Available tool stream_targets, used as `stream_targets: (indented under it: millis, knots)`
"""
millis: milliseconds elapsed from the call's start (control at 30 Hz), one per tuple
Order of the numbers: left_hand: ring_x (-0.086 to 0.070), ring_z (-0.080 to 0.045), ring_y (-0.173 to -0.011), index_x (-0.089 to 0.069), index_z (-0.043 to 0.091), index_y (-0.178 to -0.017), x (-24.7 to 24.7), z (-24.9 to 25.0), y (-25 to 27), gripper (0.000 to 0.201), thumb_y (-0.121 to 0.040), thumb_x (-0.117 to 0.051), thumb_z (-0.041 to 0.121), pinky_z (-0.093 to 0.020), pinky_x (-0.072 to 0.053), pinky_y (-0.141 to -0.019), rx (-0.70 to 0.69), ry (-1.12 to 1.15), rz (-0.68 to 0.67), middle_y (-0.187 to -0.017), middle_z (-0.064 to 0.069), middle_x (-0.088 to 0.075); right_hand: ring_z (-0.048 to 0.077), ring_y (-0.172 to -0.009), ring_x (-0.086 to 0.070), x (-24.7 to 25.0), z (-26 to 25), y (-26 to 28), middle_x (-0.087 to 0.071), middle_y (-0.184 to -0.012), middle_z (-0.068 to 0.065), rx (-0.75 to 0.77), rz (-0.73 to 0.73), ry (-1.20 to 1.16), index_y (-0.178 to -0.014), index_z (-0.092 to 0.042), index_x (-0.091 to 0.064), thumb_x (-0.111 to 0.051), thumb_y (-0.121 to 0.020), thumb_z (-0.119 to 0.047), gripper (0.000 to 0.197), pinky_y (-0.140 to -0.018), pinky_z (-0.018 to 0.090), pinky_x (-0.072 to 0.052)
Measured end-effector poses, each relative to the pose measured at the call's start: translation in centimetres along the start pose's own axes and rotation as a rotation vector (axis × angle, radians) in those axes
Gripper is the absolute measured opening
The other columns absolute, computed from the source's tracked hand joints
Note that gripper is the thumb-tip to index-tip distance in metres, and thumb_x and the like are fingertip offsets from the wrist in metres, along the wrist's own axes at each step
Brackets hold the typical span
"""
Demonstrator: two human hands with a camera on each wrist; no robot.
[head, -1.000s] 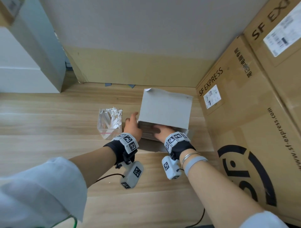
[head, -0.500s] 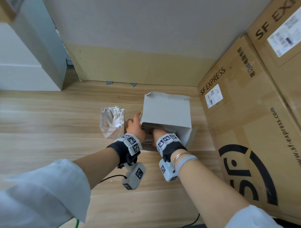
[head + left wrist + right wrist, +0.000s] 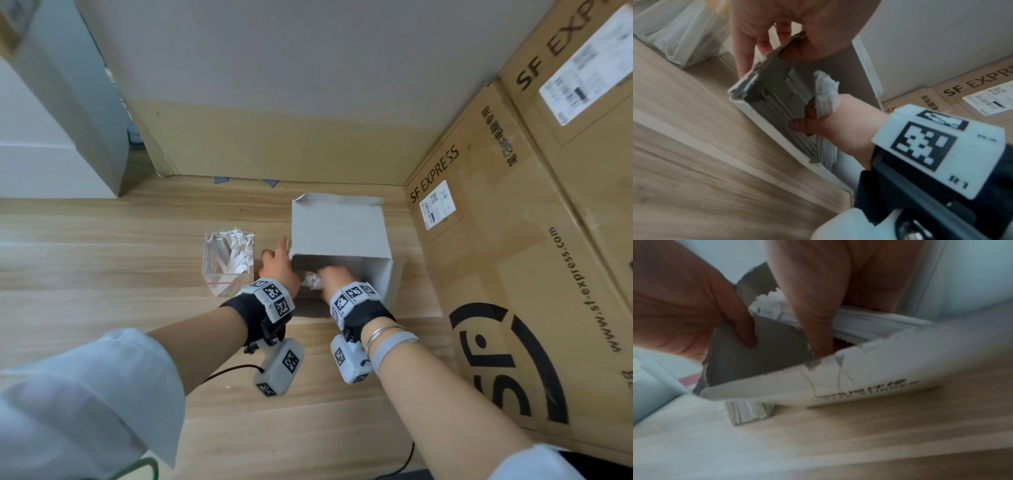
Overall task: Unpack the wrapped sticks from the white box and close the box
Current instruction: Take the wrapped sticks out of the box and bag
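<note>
The white box [image 3: 342, 228] lies on the wooden table with its lid raised toward the back. My left hand [image 3: 278, 255] pinches the box's left wall [image 3: 764, 68], thumb inside and fingers outside. My right hand [image 3: 330, 275] reaches into the open box and grips a bunch of wrapped sticks [image 3: 311, 281]; their crumpled white paper ends [image 3: 826, 91] stick up above my fist [image 3: 838, 125]. More sticks [image 3: 774, 105] lie flat in the box. The right wrist view is blurred: my fingers [image 3: 813, 318] go down behind the box's front wall [image 3: 869, 369].
A clear square container [image 3: 228, 262] holding several wrapped sticks stands just left of the box. Large SF Express cartons [image 3: 513, 257] wall off the right side. A cardboard panel [image 3: 274, 147] closes the back, and a grey cabinet [image 3: 68, 102] stands at far left.
My right hand, flat inside the box before, has closed on a bunch of sticks and lifted their ends. The lid has tipped further back. My left hand stays on the left wall.
</note>
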State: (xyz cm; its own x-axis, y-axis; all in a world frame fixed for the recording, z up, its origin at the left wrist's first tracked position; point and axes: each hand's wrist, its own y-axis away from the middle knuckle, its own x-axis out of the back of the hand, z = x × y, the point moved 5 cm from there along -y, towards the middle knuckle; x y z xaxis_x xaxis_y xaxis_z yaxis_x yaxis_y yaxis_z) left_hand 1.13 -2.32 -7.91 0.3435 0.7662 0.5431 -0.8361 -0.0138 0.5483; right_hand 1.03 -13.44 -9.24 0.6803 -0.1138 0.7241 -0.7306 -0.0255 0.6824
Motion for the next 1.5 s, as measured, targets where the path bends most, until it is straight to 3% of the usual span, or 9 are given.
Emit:
stream_targets:
  millis: [267, 400, 567, 833, 1000, 1133, 1333, 1433, 1500]
  knots:
    - [-0.054, -0.036, -0.116, 0.014, 0.037, -0.147, 0.5, 1.1, 0.0, 0.092, -0.089, -0.045, -0.003, -0.044, -0.047, -0.098, 0.016, -0.198, -0.061, -0.139, -0.021, -0.038, 0.016, -0.081, -0.058, 1.8, 0.8, 1.3, -0.066, -0.089, 0.001, 0.025, 0.267, -0.624, -0.083, -0.026, -0.063, -0.062, -0.087, -0.035, 0.011, -0.074, 0.022, -0.040]
    - [-0.061, -0.033, -0.107, 0.015, 0.037, -0.147, 0.4, 0.7, 0.1, 0.093, -0.088, -0.043, -0.006, -0.033, -0.050, -0.083, 0.002, -0.236, -0.103, -0.131, -0.022, -0.049, 0.010, -0.062, -0.053, 2.0, 0.5, 1.8, -0.064, -0.074, -0.004, 0.034, 0.287, -0.801, -0.061, -0.022, -0.057, -0.056, -0.090, -0.033, 0.031, -0.073, 0.022, -0.036]
    - [-0.043, -0.032, -0.131, -0.021, 0.024, -0.148, 2.1, 1.1, -0.1, 0.075, -0.085, -0.041, -0.010, -0.036, -0.044, -0.103, -0.081, -0.122, -0.043, -0.151, -0.016, -0.027, 0.019, -0.071, -0.054, 3.2, -0.2, 2.3, -0.062, -0.074, 0.003, 0.055, 0.390, -0.923, -0.052, -0.019, -0.052, -0.055, -0.090, -0.031, 0.039, -0.065, 0.025, -0.037]
    - [-0.051, -0.025, -0.120, -0.057, 0.014, -0.122, 10.0, 0.4, -1.1, 0.044, -0.087, -0.041, -0.008, -0.024, -0.040, -0.095, -0.251, 0.013, 0.345, -0.133, -0.010, -0.050, 0.011, -0.053, -0.046, 7.3, -4.8, 2.7, -0.050, -0.056, -0.004, 0.203, 0.541, -0.969, -0.052, -0.017, -0.045, -0.053, -0.092, -0.031, 0.043, -0.055, 0.011, -0.037]
    - [-0.059, -0.028, -0.091, -0.051, 0.016, -0.129, 11.9, -4.0, -2.8, 0.037, -0.095, -0.040, 0.006, -0.028, -0.045, -0.075, -0.085, -0.043, 0.232, -0.134, -0.014, -0.050, 0.010, -0.056, -0.049, 9.8, -8.6, 3.4, -0.053, -0.059, -0.003, 0.374, 0.624, -1.031, -0.055, -0.018, -0.046, -0.053, -0.094, -0.025, 0.040, -0.057, -0.002, -0.037]
    - [-0.062, -0.031, -0.097, -0.058, 0.011, -0.121, 12.5, -5.9, -3.3, 0.033, -0.097, -0.036, 0.007, -0.029, -0.044, -0.074, -0.066, 0.025, 0.222, -0.130, -0.016, -0.058, 0.014, -0.062, -0.052, 10.9, -11.6, 4.3, -0.057, -0.063, 0.001, 0.501, 0.667, -1.053, -0.055, -0.021, -0.048, -0.052, -0.095, -0.026, 0.041, -0.061, 0.000, -0.038]
    - [-0.061, -0.028, -0.070, -0.061, 0.006, -0.120, 12.7, -6.4, -3.3, 0.030, -0.097, -0.042, 0.011, -0.026, -0.043, -0.055, -0.102, 0.151, 0.172, -0.120, -0.015, -0.065, 0.006, -0.066, -0.061, 9.1, -14.8, 3.2, -0.063, -0.069, -0.006, 0.518, 0.464, -1.098, -0.069, -0.015, -0.062, -0.050, -0.095, -0.028, 0.031, -0.069, 0.004, -0.045]
    - [-0.059, -0.023, -0.070, -0.060, 0.005, -0.121, 12.9, -6.6, -3.5, 0.030, -0.098, -0.041, 0.012, -0.034, -0.052, -0.066, -0.112, 0.161, 0.166, -0.123, -0.015, -0.064, -0.001, -0.079, -0.060, 7.3, -14.8, 1.9, -0.065, -0.085, -0.011, 0.434, 0.330, -1.003, -0.101, -0.009, -0.070, -0.055, -0.092, -0.030, 0.027, -0.076, 0.008, -0.045]
    - [-0.063, -0.030, -0.090, -0.058, 0.004, -0.122, 12.9, -6.8, -3.4, 0.031, -0.098, -0.040, 0.013, -0.042, -0.055, -0.084, -0.093, 0.184, 0.149, -0.124, -0.018, -0.062, 0.010, -0.106, -0.058, 6.3, -14.5, 1.0, -0.065, -0.115, -0.003, 0.389, 0.306, -0.969, -0.091, -0.019, -0.070, -0.064, -0.086, -0.023, 0.008, -0.098, 0.026, -0.041]
